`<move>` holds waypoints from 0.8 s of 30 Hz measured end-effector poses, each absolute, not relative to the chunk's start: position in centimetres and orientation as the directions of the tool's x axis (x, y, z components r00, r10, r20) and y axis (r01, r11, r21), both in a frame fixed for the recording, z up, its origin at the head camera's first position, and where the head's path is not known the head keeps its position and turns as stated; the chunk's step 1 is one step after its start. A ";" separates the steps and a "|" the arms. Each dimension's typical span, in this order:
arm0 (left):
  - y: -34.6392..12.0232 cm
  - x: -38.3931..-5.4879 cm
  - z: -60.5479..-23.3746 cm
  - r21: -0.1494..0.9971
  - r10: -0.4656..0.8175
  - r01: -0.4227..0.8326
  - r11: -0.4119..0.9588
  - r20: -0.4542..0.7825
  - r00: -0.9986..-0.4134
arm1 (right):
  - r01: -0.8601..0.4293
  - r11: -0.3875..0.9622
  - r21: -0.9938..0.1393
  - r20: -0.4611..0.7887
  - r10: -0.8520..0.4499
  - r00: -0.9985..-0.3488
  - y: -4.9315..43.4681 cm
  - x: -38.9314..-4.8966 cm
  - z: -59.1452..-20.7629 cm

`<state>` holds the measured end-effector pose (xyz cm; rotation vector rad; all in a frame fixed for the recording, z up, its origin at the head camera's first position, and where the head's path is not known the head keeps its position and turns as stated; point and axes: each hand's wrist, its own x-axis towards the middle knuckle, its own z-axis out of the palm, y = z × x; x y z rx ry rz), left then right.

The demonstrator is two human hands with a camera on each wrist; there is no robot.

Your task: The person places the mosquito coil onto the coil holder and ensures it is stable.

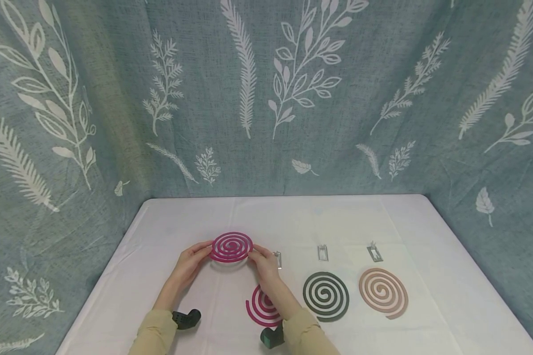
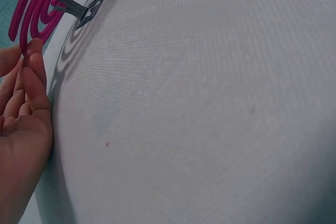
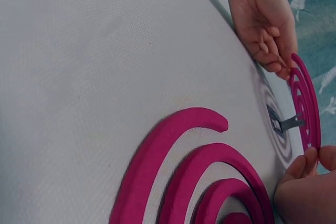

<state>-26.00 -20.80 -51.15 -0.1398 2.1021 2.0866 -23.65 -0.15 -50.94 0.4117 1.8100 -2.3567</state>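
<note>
A magenta mosquito coil (image 1: 233,245) is held level above the left side of the table by both hands. My left hand (image 1: 188,264) pinches its left rim, thumb and fingertips at the outer turn. At the opposite rim, my right hand (image 1: 266,266) pinches the coil between thumb and fingers. Under its middle stands a small metal coil stand (image 3: 290,123), whose upright prong reaches the coil's centre in both wrist views. A second magenta coil (image 3: 134,182) lies flat on the table, partly hidden below my right forearm in the head view.
To the right lie a dark green coil (image 1: 324,294) and a tan coil (image 1: 382,290). Behind them are metal stands, one (image 1: 323,253) at the middle and another (image 1: 375,253) farther right. One more stand (image 1: 279,260) is partly covered by my right hand. Patterned curtain (image 1: 257,98) surrounds the white table.
</note>
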 end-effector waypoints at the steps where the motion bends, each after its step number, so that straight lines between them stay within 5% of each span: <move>1: -20.8 -26.0 -51.1 0.982 0.057 -0.189 0.013 -0.189 -0.980 | 0.274 -0.265 -0.925 -0.298 0.052 -0.953 -0.1 -23.6 -50.9; 24: -20.7 -26.1 -51.4 0.972 0.026 -0.222 0.074 -0.225 -0.974 | 0.240 -0.265 -0.934 -0.256 0.027 -0.966 0.0 -23.8 -51.4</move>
